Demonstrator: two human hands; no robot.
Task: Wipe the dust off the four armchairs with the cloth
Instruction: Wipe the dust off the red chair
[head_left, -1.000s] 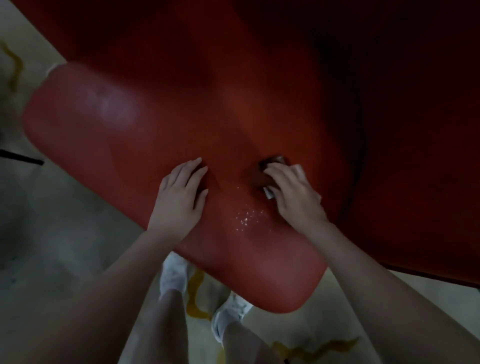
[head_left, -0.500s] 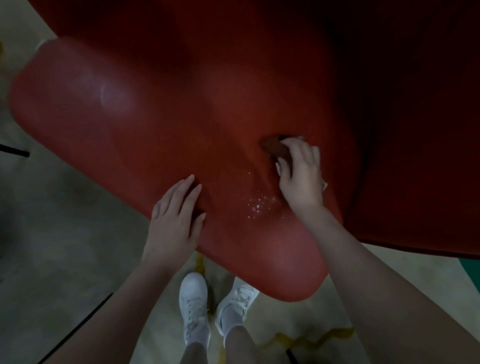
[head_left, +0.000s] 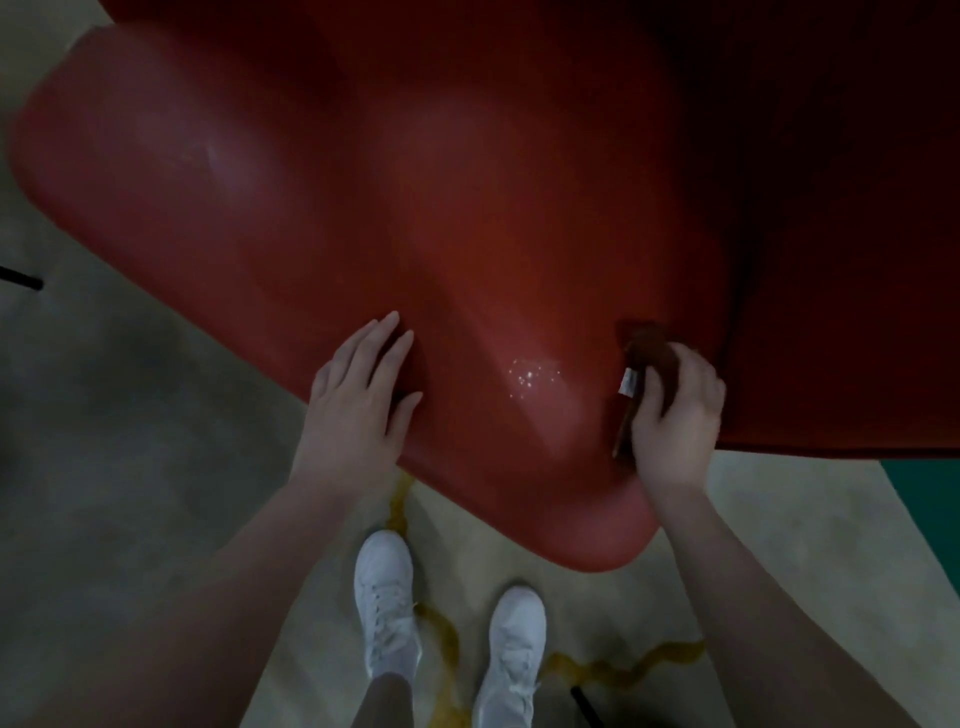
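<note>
A glossy red armchair (head_left: 395, 171) fills the upper part of the view, its rounded edge nearest me. My left hand (head_left: 358, 405) lies flat on that near edge with straight fingers. My right hand (head_left: 675, 410) grips a dark brown cloth (head_left: 649, 353) with a small white tag and presses it on the red surface, close to a dark crease on the right. A patch of small bright specks (head_left: 535, 374) glints on the chair between my two hands.
Grey floor (head_left: 130, 441) lies below the chair, with a wavy yellow line (head_left: 613, 670) across it. My white shoes (head_left: 387, 603) stand just in front of the chair edge. A dark thin leg (head_left: 21, 278) shows at the far left, a green patch (head_left: 930, 499) at right.
My right hand with the cloth slid toward me and to the right along the chair surface. My left hand stayed flat on the near edge. The view shifted nearer to the chair.
</note>
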